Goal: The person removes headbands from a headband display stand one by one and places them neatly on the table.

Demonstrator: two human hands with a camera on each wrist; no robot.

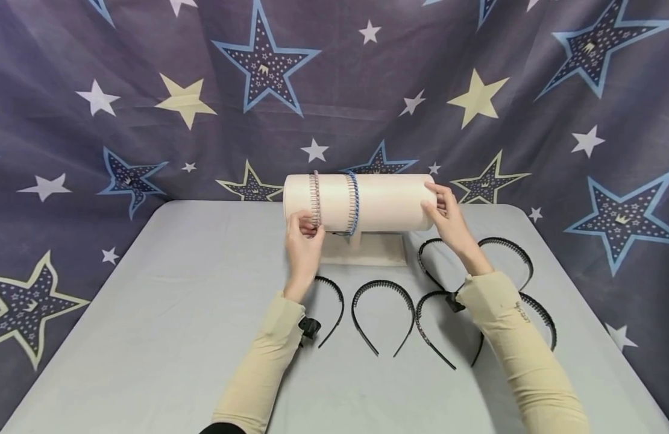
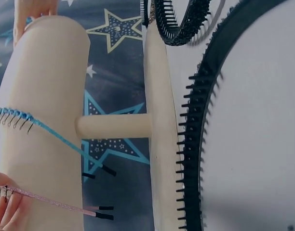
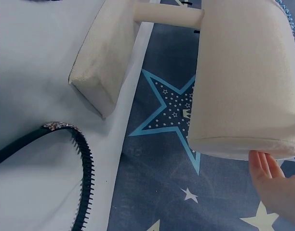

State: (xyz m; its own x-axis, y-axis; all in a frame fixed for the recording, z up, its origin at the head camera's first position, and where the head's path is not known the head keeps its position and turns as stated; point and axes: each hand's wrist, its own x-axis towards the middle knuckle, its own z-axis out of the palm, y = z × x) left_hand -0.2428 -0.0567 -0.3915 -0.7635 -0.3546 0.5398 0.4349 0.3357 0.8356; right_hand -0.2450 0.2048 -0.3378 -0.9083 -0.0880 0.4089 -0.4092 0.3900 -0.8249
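Observation:
A cream cylindrical headband stand lies crosswise on a post and base. Toward its left end sits a thin pink toothed headband, its two dark-tipped ends hanging below the roll in the left wrist view. My left hand pinches this headband low on the near side. A blue headband is round the roll farther right, with no hand touching it. At the roll's right end, my right hand grips the rim, thumb on the front; its fingers touch the end face in the right wrist view.
Several black toothed headbands lie on the grey table, one in the middle and others near the right forearm. The stand's base rests behind them. A star-patterned curtain hangs at the back and sides.

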